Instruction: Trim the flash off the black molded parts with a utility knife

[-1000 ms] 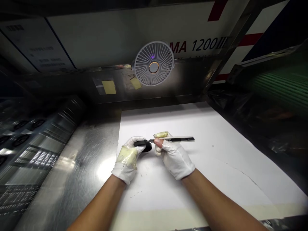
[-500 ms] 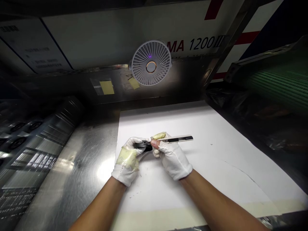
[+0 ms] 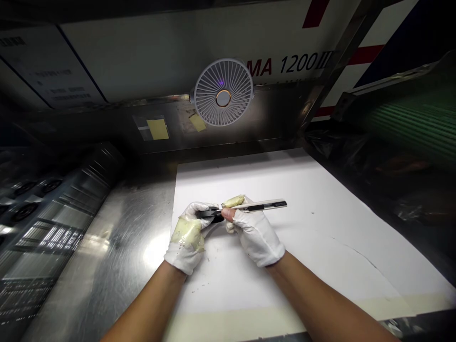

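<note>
My left hand, in a white glove with yellowish tape over its back, is closed around a small dark part, black and rounded. Fingers cover some of that part, so its full shape is hidden. My right hand wears a white glove with the thumb tip bare and tape around a finger. It grips a slim utility knife with a white and black handle pointing right. The knife's working end meets the dark part between the two hands; the blade is hard to make out.
Under my hands lies a white sheet with dark crumbs, on a metal bench. A round fan stands out at the back wall. Trays with round black parts sit at left, and a green ribbed surface at right.
Almost nothing differs. My right thumb and the knife have shifted very slightly left, closer to the dark part; my left hand stays nearly in place.
</note>
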Motion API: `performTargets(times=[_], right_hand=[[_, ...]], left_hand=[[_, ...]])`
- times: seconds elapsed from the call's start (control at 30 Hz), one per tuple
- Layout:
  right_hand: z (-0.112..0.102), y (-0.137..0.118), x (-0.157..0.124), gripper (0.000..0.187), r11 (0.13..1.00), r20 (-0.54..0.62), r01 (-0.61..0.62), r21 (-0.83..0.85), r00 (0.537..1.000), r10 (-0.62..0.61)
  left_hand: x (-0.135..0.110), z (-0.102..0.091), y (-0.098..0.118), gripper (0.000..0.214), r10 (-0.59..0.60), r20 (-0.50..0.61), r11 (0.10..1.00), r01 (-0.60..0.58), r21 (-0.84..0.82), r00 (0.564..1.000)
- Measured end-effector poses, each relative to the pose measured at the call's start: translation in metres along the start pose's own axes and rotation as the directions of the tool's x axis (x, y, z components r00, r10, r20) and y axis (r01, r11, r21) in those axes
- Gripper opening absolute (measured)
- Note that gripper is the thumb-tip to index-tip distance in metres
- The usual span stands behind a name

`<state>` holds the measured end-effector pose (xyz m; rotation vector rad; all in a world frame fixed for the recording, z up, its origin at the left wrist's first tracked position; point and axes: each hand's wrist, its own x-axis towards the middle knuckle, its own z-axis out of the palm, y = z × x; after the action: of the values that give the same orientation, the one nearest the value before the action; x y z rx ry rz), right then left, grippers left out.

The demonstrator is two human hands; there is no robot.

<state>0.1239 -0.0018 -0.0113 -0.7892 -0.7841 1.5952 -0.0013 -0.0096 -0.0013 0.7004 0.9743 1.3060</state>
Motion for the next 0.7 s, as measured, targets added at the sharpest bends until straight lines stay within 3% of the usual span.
performTargets(times=[0.7], right_hand=[[-0.003, 0.002, 0.002, 0.019, 0.999, 0.024, 0.029, -0.019, 0.999, -0.028]], left_hand=[[0.004, -0.013, -0.013, 0.021, -0.026, 0.062, 1.000, 0.027, -0.017, 0.998]])
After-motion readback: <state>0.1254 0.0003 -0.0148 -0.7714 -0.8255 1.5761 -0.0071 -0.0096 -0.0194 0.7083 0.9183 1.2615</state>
